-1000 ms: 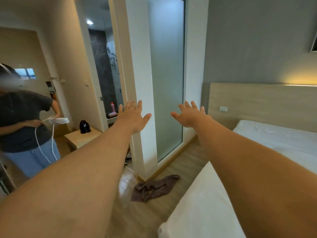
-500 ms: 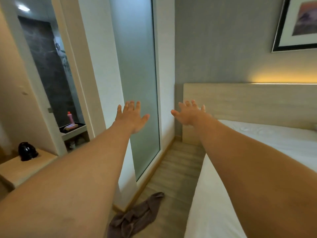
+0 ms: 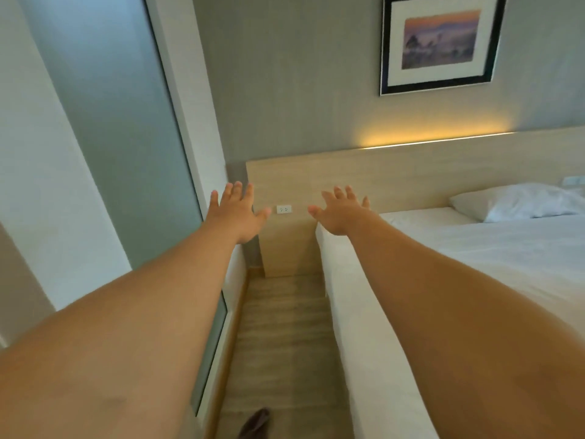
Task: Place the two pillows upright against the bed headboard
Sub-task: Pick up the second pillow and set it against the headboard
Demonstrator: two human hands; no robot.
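One white pillow [image 3: 519, 202] lies flat on the bed [image 3: 474, 248] at the far right, close to the light wooden headboard [image 3: 395, 179]. No second pillow is in view. My left hand [image 3: 235, 212] is stretched out in front of me with fingers spread, holding nothing, over the aisle beside the bed. My right hand [image 3: 343, 210] reaches forward the same way, open and empty, above the bed's near left corner. Both hands are well to the left of the pillow and apart from it.
A narrow wood-floor aisle [image 3: 278, 343] runs between the bed and a frosted glass panel [image 3: 126, 153] on the left. A socket [image 3: 284, 209] sits on the headboard panel. A framed picture [image 3: 440, 42] hangs above. A brown cloth [image 3: 254, 423] lies on the floor.
My view has swung right toward the bed. The other person, side table and bathroom have left the frame; the picture and a pillow have come into view. Both hands stay outstretched and open.
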